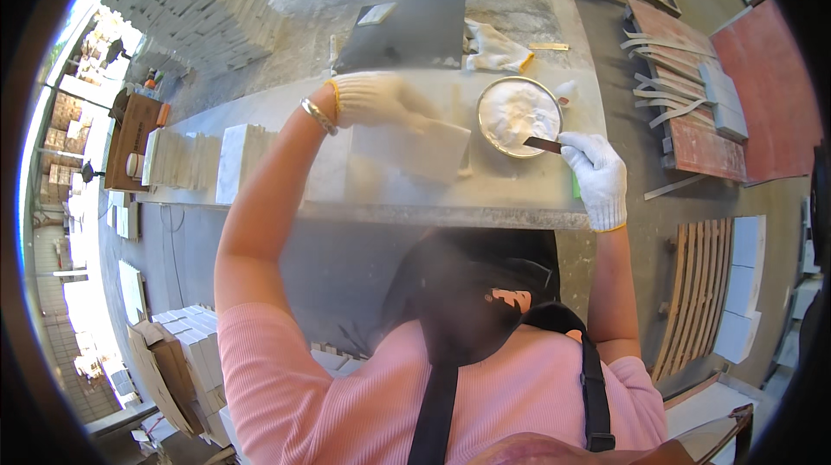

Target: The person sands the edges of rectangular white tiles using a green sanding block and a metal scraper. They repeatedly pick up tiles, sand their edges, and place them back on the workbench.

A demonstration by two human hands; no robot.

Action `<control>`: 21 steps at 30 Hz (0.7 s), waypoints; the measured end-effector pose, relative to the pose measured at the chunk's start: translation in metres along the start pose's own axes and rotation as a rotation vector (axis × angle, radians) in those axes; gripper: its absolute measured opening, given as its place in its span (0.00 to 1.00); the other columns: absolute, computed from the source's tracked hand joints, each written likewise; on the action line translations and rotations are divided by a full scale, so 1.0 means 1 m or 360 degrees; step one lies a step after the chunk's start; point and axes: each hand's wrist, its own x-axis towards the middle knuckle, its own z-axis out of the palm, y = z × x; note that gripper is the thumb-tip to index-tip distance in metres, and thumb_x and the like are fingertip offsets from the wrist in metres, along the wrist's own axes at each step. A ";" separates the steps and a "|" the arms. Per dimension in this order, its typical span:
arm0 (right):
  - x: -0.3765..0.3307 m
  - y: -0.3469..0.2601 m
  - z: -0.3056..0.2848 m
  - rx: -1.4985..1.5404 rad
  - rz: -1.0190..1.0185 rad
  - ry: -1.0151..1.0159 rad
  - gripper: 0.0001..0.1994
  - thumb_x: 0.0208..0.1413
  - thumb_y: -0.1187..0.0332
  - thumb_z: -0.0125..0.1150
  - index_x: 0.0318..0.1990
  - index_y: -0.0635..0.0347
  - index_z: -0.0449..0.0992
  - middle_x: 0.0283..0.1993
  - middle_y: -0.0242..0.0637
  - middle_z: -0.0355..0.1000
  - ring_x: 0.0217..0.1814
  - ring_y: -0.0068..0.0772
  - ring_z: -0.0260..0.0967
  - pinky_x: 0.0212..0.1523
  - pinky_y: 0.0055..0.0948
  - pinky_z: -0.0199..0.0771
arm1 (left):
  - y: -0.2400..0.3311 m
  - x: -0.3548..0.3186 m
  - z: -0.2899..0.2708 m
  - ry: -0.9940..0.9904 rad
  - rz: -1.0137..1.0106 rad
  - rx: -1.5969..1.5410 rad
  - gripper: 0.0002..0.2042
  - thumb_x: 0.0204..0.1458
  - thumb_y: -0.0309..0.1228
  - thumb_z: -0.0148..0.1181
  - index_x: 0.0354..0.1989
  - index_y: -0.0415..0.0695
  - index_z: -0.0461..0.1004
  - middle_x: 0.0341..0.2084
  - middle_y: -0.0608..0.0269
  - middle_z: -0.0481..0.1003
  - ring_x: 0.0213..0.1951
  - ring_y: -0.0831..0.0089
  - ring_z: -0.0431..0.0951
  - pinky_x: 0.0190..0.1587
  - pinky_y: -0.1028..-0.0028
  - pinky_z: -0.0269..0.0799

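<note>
My right hand (595, 178), in a white knit glove, is closed on a dark flat scraper blade (544, 146). The blade reaches over the rim of a round metal bowl (481, 129) that holds a heap of white powder or paste (519, 110). My left hand (381, 100), gloved as well, is smeared by motion above a pale rectangular tile (420, 152). Its fingers come near the tile's far edge; whether they grip it cannot be made out. A silver bracelet (318, 117) circles my left wrist.
On the worktable (450, 214) lie a dark slab (411, 32), a loose white glove (493, 45) and rows of upright tiles (186, 160) at the left. A tall tile stack (186, 6) rises far left. On the right stands a red bench (701, 132) with pale strips.
</note>
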 end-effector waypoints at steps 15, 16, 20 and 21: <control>-0.022 -0.039 0.034 0.1060 0.0593 -0.0343 0.14 0.65 0.70 0.65 0.57 0.61 0.80 0.41 0.36 0.82 0.36 0.22 0.77 0.33 0.21 0.73 | 0.008 0.034 0.039 0.0288 0.0353 0.0659 0.13 0.51 0.43 0.68 0.44 0.60 0.88 0.64 0.66 0.75 0.67 0.55 0.67 0.67 0.56 0.62; -0.020 -0.041 0.037 0.1043 0.0563 -0.0378 0.14 0.65 0.71 0.65 0.57 0.61 0.81 0.41 0.36 0.82 0.36 0.22 0.77 0.33 0.21 0.73 | 0.004 0.030 0.048 0.0476 0.0466 0.0670 0.13 0.51 0.44 0.68 0.45 0.60 0.88 0.65 0.65 0.74 0.68 0.52 0.66 0.70 0.54 0.59; -0.008 -0.048 0.049 0.0810 0.0346 -0.0476 0.14 0.65 0.72 0.64 0.56 0.60 0.83 0.42 0.33 0.82 0.37 0.20 0.77 0.33 0.19 0.71 | -0.012 0.023 0.081 0.0980 0.0246 0.0620 0.20 0.53 0.49 0.66 0.54 0.61 0.84 0.71 0.56 0.67 0.73 0.42 0.59 0.74 0.47 0.52; -0.005 -0.050 0.052 0.0791 0.0294 -0.0520 0.13 0.65 0.73 0.64 0.56 0.60 0.83 0.43 0.33 0.82 0.37 0.20 0.77 0.33 0.18 0.71 | -0.015 0.023 0.089 0.1103 0.0143 0.0617 0.21 0.53 0.50 0.66 0.56 0.61 0.84 0.71 0.54 0.67 0.73 0.41 0.59 0.74 0.46 0.53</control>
